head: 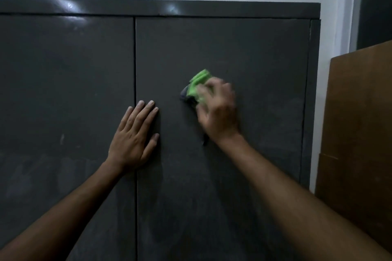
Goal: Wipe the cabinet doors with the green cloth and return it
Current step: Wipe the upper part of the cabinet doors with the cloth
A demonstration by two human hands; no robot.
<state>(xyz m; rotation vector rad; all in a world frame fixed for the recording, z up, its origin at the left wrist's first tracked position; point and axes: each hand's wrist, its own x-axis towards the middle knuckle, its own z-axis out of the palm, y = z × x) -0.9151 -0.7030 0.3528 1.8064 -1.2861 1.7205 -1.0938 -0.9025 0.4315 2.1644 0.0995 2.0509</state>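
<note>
A dark grey metal cabinet fills the view, with a left door point(63, 91) and a right door point(265, 59) split by a vertical seam. My right hand point(218, 108) grips a bunched green cloth point(199, 85) and presses it against the right door; the hand is blurred with motion. The cloth covers most of a small dark handle on that door. My left hand point(135, 135) lies flat with straight fingers across the seam, pressing on the doors.
A brown board point(360, 123) leans against the wall to the right of the cabinet. Above it a dark doorway or window frame point(373, 6) shows. A pale wall rises behind the cabinet top.
</note>
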